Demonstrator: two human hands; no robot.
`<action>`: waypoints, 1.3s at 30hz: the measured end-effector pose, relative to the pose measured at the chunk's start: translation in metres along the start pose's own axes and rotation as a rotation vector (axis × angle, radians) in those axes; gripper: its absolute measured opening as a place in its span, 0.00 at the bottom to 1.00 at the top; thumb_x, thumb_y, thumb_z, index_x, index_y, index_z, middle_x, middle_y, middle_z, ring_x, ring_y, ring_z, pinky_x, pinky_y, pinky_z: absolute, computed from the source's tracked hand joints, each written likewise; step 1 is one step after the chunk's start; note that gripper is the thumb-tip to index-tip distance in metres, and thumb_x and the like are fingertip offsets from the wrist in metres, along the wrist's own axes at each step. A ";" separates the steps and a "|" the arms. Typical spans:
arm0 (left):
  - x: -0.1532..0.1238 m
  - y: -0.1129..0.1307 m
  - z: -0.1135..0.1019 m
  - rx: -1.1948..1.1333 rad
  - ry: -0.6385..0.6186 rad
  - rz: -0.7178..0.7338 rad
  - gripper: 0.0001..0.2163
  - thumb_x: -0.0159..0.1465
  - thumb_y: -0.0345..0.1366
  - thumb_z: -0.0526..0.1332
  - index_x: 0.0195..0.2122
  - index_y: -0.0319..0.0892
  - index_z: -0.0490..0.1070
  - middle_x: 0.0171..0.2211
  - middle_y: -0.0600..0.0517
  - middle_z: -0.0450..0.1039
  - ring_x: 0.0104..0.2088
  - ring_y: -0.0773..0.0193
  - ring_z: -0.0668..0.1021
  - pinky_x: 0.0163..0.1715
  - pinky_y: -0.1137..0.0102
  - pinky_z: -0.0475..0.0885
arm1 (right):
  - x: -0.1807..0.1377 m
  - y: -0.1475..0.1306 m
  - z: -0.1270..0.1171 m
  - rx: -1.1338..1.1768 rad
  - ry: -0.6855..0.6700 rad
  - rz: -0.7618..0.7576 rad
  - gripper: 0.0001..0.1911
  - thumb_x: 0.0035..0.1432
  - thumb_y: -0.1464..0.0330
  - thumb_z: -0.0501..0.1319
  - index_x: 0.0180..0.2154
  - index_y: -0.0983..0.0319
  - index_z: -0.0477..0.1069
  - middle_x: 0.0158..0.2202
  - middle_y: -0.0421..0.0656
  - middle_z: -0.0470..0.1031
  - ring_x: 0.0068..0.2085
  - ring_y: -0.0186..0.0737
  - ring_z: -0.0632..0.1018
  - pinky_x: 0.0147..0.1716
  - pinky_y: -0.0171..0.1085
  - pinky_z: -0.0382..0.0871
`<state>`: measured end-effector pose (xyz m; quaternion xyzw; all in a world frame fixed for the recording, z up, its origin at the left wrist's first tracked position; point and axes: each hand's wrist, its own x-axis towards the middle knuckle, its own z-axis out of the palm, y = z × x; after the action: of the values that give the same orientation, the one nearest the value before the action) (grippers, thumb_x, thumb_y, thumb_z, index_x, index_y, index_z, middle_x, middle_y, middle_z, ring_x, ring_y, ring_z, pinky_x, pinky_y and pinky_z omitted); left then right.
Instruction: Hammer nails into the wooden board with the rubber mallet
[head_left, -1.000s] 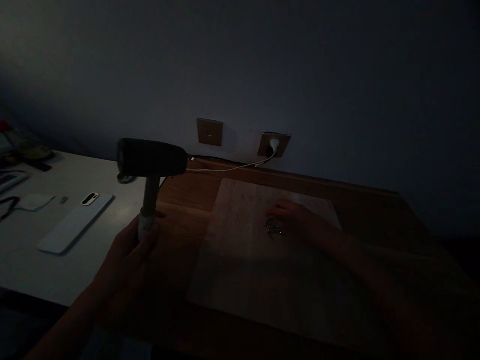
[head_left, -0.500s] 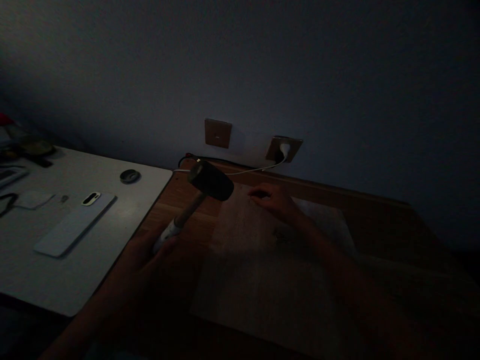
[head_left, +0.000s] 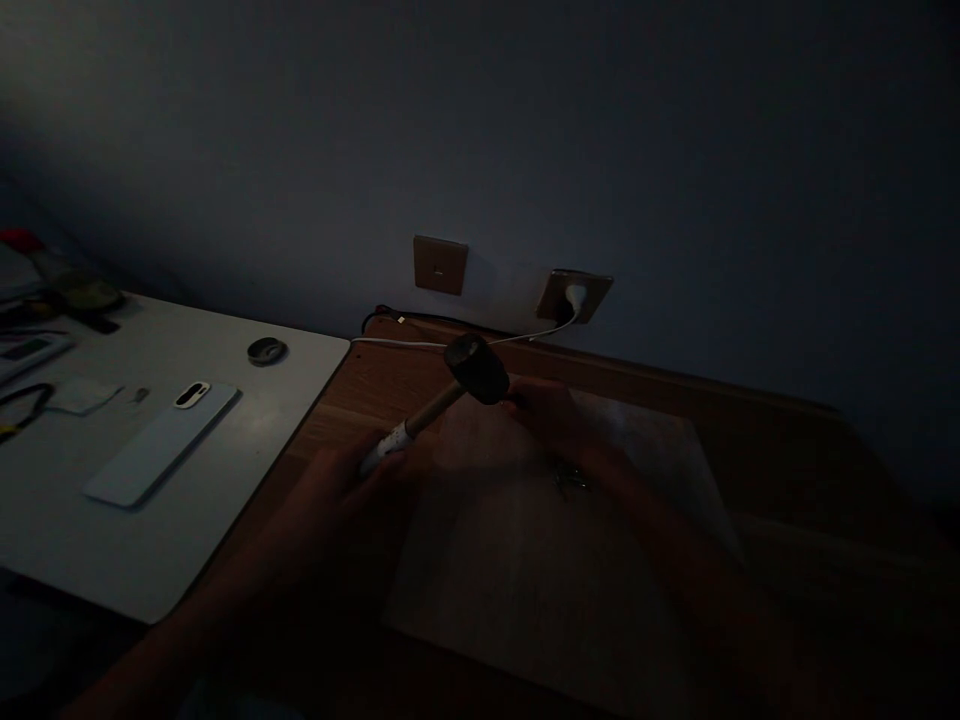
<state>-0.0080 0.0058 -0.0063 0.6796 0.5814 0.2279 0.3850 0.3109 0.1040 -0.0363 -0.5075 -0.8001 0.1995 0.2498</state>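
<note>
My left hand (head_left: pixel 356 480) is wrapped round the white-gripped handle of a mallet (head_left: pixel 478 368) with a dark, blocky head. The mallet's head is raised close to the fingertips of my right hand (head_left: pixel 544 405). Those fingers are closed in a pinch over the far part of a pale flat board (head_left: pixel 517 540); whatever they hold is too dark and small to make out. A small heap of thin metal pieces, perhaps nails, (head_left: pixel 571 478) lies on the board below my right wrist.
A white table (head_left: pixel 225 345) on the left bears a light phone (head_left: pixel 161 445), a round lid (head_left: pixel 266 351) and a bottle with a red cap (head_left: pixel 79 280). Behind the wooden surface (head_left: pixel 352 405), a white plug (head_left: pixel 576 297) sits in a wall socket, its cable running left.
My left hand has brought the mallet to the right, its head now nearer my right hand. My right fingers stay pinched at about the same spot on the board.
</note>
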 end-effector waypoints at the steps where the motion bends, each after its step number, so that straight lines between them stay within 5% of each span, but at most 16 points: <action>1: 0.005 0.001 0.001 0.052 -0.010 0.029 0.20 0.68 0.54 0.57 0.44 0.42 0.75 0.33 0.52 0.78 0.31 0.60 0.77 0.29 0.72 0.68 | 0.000 -0.001 0.001 -0.005 -0.001 0.019 0.13 0.57 0.77 0.62 0.41 0.59 0.82 0.41 0.44 0.85 0.41 0.44 0.83 0.42 0.39 0.73; 5: 0.019 0.005 0.004 0.194 -0.031 0.082 0.19 0.68 0.52 0.54 0.37 0.42 0.73 0.25 0.53 0.73 0.24 0.63 0.73 0.25 0.72 0.61 | 0.003 -0.003 0.004 -0.016 0.018 0.082 0.12 0.56 0.76 0.63 0.41 0.59 0.82 0.38 0.46 0.84 0.40 0.47 0.83 0.38 0.38 0.72; 10: 0.023 0.015 0.008 0.264 -0.014 0.093 0.19 0.69 0.53 0.54 0.41 0.43 0.74 0.27 0.52 0.75 0.25 0.61 0.76 0.25 0.71 0.60 | 0.004 0.000 0.004 -0.014 0.042 0.167 0.04 0.56 0.71 0.69 0.36 0.58 0.81 0.34 0.46 0.83 0.35 0.47 0.82 0.33 0.38 0.72; 15: 0.033 0.026 0.012 0.321 0.054 0.108 0.19 0.69 0.53 0.54 0.43 0.43 0.74 0.25 0.52 0.74 0.24 0.61 0.75 0.24 0.71 0.58 | -0.018 0.018 -0.016 0.110 0.176 0.109 0.17 0.58 0.70 0.68 0.50 0.57 0.78 0.43 0.46 0.83 0.39 0.44 0.82 0.39 0.42 0.77; 18: 0.036 0.028 0.013 0.374 0.055 0.126 0.20 0.70 0.53 0.52 0.45 0.44 0.74 0.27 0.51 0.76 0.26 0.59 0.77 0.26 0.70 0.59 | -0.038 0.030 -0.035 0.128 0.201 0.086 0.19 0.56 0.74 0.66 0.50 0.59 0.77 0.44 0.47 0.82 0.39 0.44 0.82 0.41 0.44 0.79; 26: 0.031 0.027 0.010 0.440 -0.028 0.041 0.19 0.69 0.53 0.53 0.45 0.45 0.74 0.30 0.49 0.79 0.29 0.56 0.80 0.27 0.70 0.62 | -0.078 0.019 -0.067 0.025 -0.029 -0.026 0.13 0.60 0.73 0.63 0.46 0.58 0.81 0.45 0.47 0.83 0.44 0.47 0.83 0.46 0.45 0.76; 32: 0.028 0.039 0.007 0.389 0.037 0.035 0.20 0.67 0.54 0.53 0.41 0.43 0.75 0.27 0.51 0.77 0.26 0.59 0.77 0.27 0.70 0.62 | -0.072 -0.011 -0.059 -0.034 -0.312 -0.153 0.12 0.63 0.75 0.60 0.42 0.59 0.82 0.43 0.47 0.81 0.41 0.43 0.81 0.44 0.41 0.74; 39: 0.028 0.035 0.009 0.333 0.037 0.048 0.22 0.66 0.56 0.54 0.40 0.42 0.75 0.28 0.51 0.77 0.28 0.58 0.78 0.27 0.70 0.62 | -0.058 -0.019 -0.051 -0.130 -0.378 -0.183 0.13 0.56 0.80 0.61 0.35 0.57 0.78 0.38 0.43 0.79 0.38 0.43 0.79 0.39 0.39 0.70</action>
<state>0.0269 0.0299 0.0123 0.7436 0.6015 0.1498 0.2506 0.3485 0.0469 0.0039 -0.4013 -0.8867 0.2156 0.0794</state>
